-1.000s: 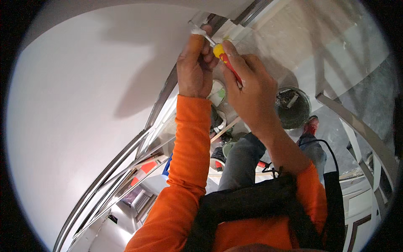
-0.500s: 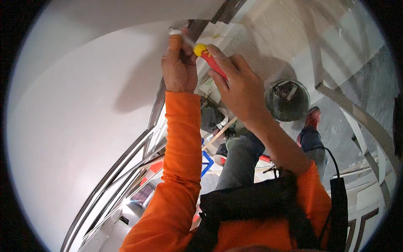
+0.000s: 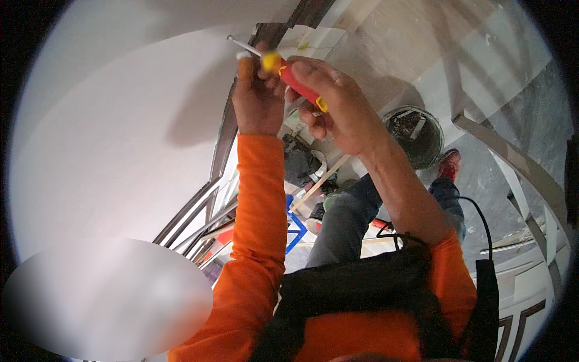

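"Red and yellow identify the handle of the screwdriver-like tool [image 3: 307, 89]. State its location."

"In the right hand [image 3: 342, 104], fingers wrapped on the handle. The metal shaft points up-left, beside the left hand [image 3: 258, 102]."

"Left hand condition?"

"Fingers bent, one digit raised, white material [image 3: 243, 55] at its tip. Whether it grasps anything: cannot tell."

"Bucket [image 3: 431, 152]?"

"On the floor, right of the right forearm."

Looks like an indoor building site, perhaps a room under renovation — cannot tell whether home or business. Judged by a smeared, dusty grey floor [image 3: 525, 114], a dark bucket [image 3: 427, 154] with pale scraps inside, long narrow strips [image 3: 190, 212] bunched beside a plain white wall [image 3: 120, 139], a loose wooden stick [image 3: 319, 184] — and a screwdriver-like tool [image 3: 301, 84] in hand.
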`<move>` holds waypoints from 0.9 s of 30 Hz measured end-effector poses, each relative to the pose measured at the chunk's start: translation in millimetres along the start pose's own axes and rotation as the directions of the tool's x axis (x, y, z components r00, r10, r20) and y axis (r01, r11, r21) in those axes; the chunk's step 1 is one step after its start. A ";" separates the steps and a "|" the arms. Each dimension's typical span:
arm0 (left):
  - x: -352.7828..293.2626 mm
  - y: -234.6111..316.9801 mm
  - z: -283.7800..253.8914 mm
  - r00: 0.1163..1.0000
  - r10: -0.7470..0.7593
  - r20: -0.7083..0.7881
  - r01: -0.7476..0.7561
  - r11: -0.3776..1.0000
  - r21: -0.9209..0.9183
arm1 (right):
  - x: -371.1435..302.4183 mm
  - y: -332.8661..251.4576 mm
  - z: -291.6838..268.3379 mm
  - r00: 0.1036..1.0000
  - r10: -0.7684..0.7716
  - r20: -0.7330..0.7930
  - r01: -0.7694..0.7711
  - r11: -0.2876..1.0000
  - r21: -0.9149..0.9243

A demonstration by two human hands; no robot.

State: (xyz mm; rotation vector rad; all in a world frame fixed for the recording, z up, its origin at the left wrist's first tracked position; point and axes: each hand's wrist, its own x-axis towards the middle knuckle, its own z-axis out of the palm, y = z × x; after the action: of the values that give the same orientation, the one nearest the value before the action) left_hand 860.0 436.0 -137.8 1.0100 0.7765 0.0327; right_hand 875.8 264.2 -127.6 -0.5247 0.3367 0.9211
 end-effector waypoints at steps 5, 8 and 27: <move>-44.7 -39.8 -38.7 0.990 -0.091 -0.111 0.095 0.995 0.038 | 19.2 32.2 4.5 0.644 -0.743 0.180 0.395 0.121 -0.911; -89.1 -65.6 -57.7 0.935 -0.282 -0.216 0.270 0.959 -0.081 | 4.8 19.2 13.7 0.668 -0.685 0.292 0.219 -0.194 -0.956; -230.1 -119.9 -41.0 0.877 -0.429 -0.218 0.441 0.897 0.006 | -116.7 33.2 -29.9 0.985 0.075 -0.157 -0.136 0.894 -0.427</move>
State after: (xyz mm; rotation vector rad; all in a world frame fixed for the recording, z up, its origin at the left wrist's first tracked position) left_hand 627.9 315.8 -111.2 0.8709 1.1946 -0.2771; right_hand 780.8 186.4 -104.6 -0.9958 0.2835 1.0760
